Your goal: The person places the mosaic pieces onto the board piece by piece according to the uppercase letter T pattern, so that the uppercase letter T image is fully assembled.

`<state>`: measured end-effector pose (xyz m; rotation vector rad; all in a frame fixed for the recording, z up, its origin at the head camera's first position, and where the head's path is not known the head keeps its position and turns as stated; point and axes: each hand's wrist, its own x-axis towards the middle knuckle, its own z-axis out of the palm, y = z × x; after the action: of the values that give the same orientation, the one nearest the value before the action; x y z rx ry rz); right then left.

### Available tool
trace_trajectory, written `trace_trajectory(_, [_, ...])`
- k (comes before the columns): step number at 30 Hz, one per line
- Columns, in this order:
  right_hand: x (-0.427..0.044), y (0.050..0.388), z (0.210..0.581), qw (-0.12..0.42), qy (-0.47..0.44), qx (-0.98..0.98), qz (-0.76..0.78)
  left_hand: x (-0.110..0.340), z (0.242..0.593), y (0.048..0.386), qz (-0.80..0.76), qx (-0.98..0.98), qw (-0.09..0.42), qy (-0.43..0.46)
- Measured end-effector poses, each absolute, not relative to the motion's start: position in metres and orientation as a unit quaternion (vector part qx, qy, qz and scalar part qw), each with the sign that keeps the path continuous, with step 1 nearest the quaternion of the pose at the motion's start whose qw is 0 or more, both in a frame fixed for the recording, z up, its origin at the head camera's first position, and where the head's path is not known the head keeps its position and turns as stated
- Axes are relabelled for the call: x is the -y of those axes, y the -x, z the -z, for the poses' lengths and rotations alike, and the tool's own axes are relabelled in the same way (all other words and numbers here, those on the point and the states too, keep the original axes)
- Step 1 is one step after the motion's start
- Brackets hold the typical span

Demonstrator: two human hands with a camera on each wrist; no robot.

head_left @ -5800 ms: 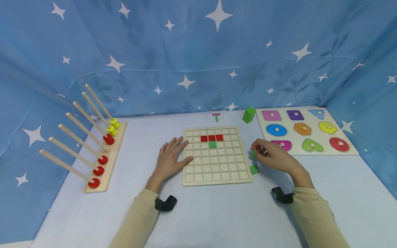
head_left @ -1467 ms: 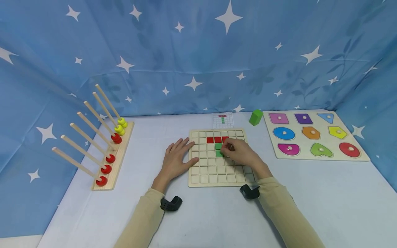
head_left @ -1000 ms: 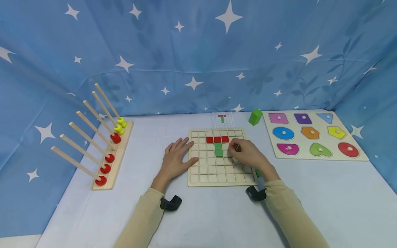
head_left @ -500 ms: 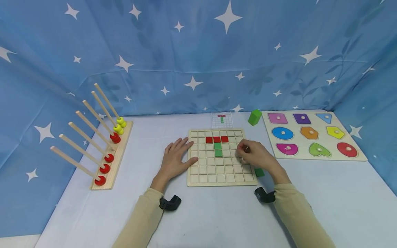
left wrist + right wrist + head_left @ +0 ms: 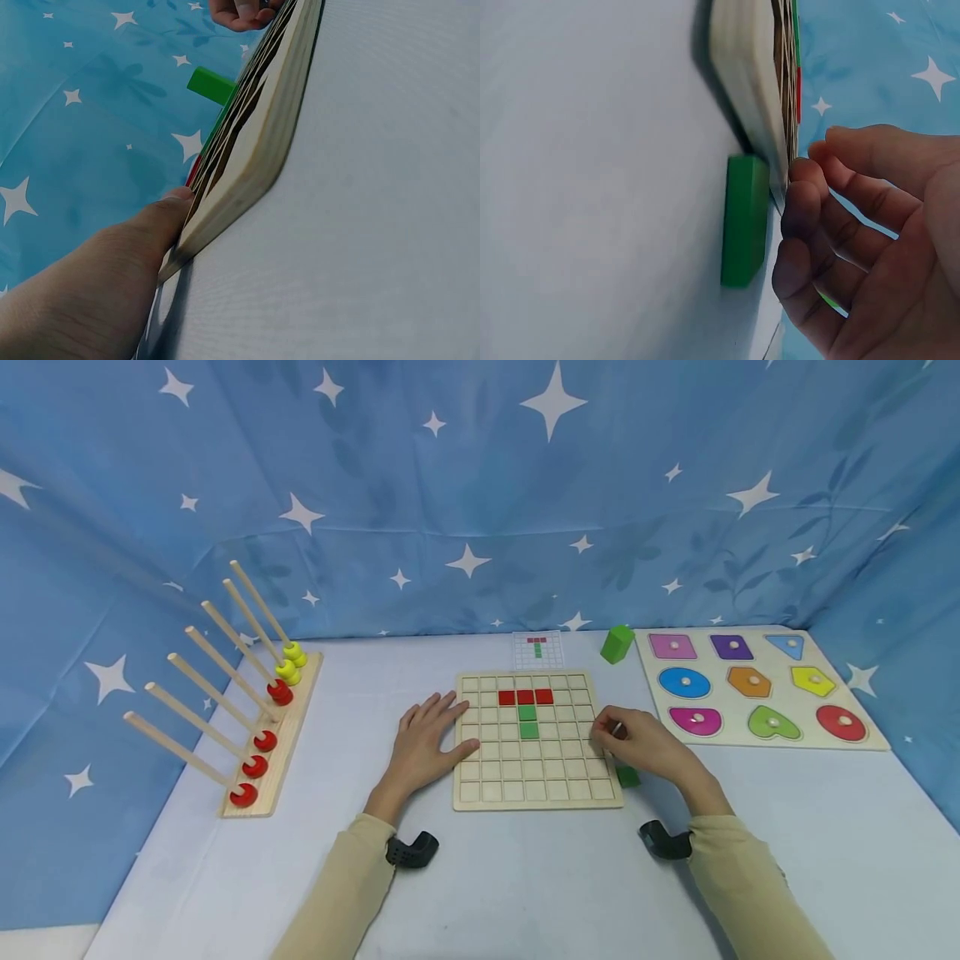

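A wooden grid board (image 5: 487,770) lies in the middle of the table. Three red square tiles (image 5: 525,697) form a row in it, with two green square tiles (image 5: 528,721) below the middle one. My left hand (image 5: 426,743) rests at the board's left edge, fingers spread, thumb touching the rim. At the right edge hovers my right hand (image 5: 641,747), fingers loosely bent; the right wrist view shows nothing between thumb and fingertips. Just beneath that hand a loose green tile (image 5: 742,217) lies on the table against the board.
Behind the board lies a small pattern card (image 5: 555,647), with a green block (image 5: 618,644) standing nearby. A knobbed shape puzzle (image 5: 720,710) sits back right. At left is a wooden peg rack (image 5: 281,731) with red and yellow beads.
A second green tile has come into the grid under the first; one green tile stays beside the board. My right hand has drawn back from the grid to the right. The left hand stays put.
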<state>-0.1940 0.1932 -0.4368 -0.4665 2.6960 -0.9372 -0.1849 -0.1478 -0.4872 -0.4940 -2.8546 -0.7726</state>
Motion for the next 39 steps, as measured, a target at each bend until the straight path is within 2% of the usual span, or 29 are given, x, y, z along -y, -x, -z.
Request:
trace_trajectory(10, [-0.211,0.184,0.429,0.16,0.156,-0.928,0.299,0.149,0.486,0.187,0.249,0.952,0.071,0.165])
trace_trajectory(20, [-0.231,0.176,0.426,0.207,0.199,-0.91,0.299,0.15,0.486,0.188,0.247,0.954,0.061,0.161])
trace_trajectory(39, [-0.237,0.176,0.427,0.22,0.202,-0.908,0.295,0.148,0.487,0.187,0.243,0.954,0.064,0.164])
